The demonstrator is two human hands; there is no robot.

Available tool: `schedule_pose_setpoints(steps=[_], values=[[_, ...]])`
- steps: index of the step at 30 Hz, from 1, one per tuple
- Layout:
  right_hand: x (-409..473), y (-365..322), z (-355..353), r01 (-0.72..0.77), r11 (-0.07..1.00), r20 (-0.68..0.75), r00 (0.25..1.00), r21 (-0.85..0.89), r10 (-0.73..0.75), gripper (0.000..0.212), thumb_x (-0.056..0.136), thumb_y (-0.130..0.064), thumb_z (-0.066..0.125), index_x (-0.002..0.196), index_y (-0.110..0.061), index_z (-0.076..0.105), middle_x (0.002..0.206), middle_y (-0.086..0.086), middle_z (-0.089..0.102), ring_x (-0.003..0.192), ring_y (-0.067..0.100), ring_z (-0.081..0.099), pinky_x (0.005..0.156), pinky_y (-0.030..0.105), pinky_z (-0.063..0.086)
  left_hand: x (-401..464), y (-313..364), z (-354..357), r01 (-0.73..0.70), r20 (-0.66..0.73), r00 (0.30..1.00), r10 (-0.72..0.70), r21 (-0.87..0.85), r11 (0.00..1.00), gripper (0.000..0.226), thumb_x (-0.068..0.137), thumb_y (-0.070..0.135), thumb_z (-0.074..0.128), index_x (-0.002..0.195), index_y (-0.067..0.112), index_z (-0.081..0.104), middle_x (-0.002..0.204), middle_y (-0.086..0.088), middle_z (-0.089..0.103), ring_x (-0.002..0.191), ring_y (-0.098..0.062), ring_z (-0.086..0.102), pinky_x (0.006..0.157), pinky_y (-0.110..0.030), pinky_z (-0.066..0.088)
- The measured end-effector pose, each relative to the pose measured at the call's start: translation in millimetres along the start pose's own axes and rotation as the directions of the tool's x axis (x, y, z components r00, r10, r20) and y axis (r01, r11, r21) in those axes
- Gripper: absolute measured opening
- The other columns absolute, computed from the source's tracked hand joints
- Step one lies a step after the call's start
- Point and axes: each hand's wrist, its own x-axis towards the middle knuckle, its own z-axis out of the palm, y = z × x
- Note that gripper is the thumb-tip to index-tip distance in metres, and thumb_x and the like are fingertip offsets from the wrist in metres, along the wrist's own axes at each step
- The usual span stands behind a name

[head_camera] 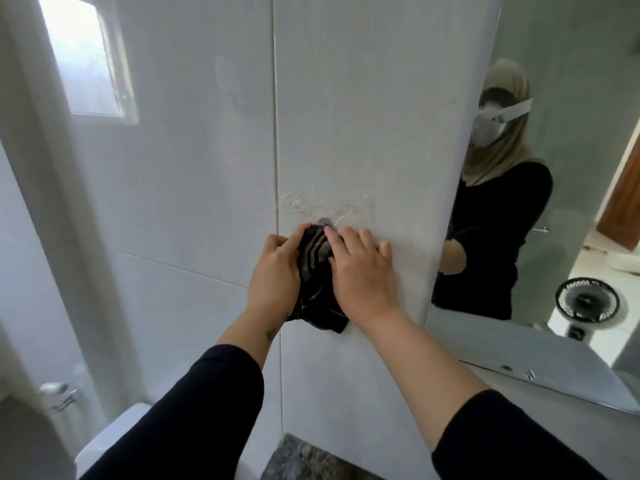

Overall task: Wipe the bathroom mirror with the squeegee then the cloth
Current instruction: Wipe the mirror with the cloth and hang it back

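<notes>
A dark striped cloth (317, 289) hangs against the white tiled wall (363, 116), its top bunched at a small grey wall hook (325, 221). My left hand (273, 271) grips the cloth's left side with curled fingers. My right hand (363, 268) presses on its right side, fingers spread over the cloth and the tile. The bathroom mirror (571, 168) fills the right of the view and reflects a person in dark clothes. No squeegee is in view.
Glue or tape residue (311, 206) marks the tile above the hook. A window (86, 57) is at the upper left. A toilet cistern (114, 441) and a granite counter edge (311, 459) lie below. The mirror reflects a small fan (587, 301).
</notes>
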Motion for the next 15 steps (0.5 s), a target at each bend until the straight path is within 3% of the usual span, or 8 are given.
schedule_pose_setpoints(steps=[6, 8, 11, 13, 15], values=[[-0.2, -6.2, -15.9, -0.106, 0.992, 0.088, 0.991, 0.070, 0.099, 0.055, 0.075, -0.007, 0.062, 0.129, -0.017, 0.055, 0.115, 0.002, 0.059, 0.097, 0.027, 0.053, 0.073, 0.036, 0.035, -4.9, 7.1, -5.3, 0.064, 0.049, 0.997, -0.063, -0.020, 0.998, 0.050, 0.096, 0.016, 0.034, 0.141, 0.038, 0.035, 0.113, 0.006, 0.042, 0.088, -0.011, 0.047, 0.078, -0.025, 0.038], [-1.9, -3.7, -19.4, -0.190, 0.974, 0.080, 0.980, 0.122, 0.181, 0.054, 0.077, -0.005, 0.063, 0.129, -0.019, 0.055, 0.112, 0.005, 0.057, 0.096, 0.027, 0.051, 0.076, 0.037, 0.040, -4.4, 6.3, -6.6, 0.055, 0.013, 0.998, -0.054, -0.056, 0.997, 0.044, 0.096, 0.017, 0.039, 0.137, 0.034, 0.041, 0.113, 0.005, 0.046, 0.092, -0.010, 0.048, 0.081, -0.022, 0.036], [-7.6, -6.4, -22.9, -0.321, 0.922, 0.110, 0.946, 0.217, 0.304, 0.044, 0.084, -0.006, 0.061, 0.126, -0.015, 0.055, 0.109, 0.009, 0.057, 0.098, 0.029, 0.052, 0.080, 0.039, 0.047, -2.5, 7.3, -8.7, 0.022, -0.086, 0.996, -0.034, -0.127, 0.992, 0.034, 0.092, 0.009, 0.043, 0.118, 0.028, 0.053, 0.108, 0.000, 0.055, 0.092, -0.010, 0.053, 0.073, -0.006, 0.035], [-4.8, -9.7, -24.5, -0.367, 0.882, 0.158, 0.929, 0.294, 0.334, 0.037, 0.089, -0.006, 0.054, 0.123, -0.017, 0.057, 0.110, 0.007, 0.059, 0.100, 0.028, 0.051, 0.080, 0.037, 0.046, -1.4, 12.9, -11.4, 0.018, -0.122, 0.992, -0.037, -0.150, 0.988, 0.034, 0.092, 0.004, 0.042, 0.114, 0.027, 0.054, 0.107, -0.001, 0.054, 0.087, -0.001, 0.052, 0.069, 0.003, 0.034], [4.2, -11.3, -30.8, -0.351, 0.874, 0.094, 0.936, 0.336, 0.340, 0.038, 0.089, -0.002, 0.052, 0.120, -0.020, 0.061, 0.105, 0.006, 0.058, 0.093, 0.026, 0.052, 0.075, 0.037, 0.048, -1.5, 19.4, -17.4, -0.004, -0.147, 0.989, -0.019, -0.159, 0.987, 0.035, 0.093, 0.005, 0.040, 0.116, 0.028, 0.053, 0.110, 0.002, 0.052, 0.087, 0.011, 0.050, 0.069, 0.006, 0.033]])
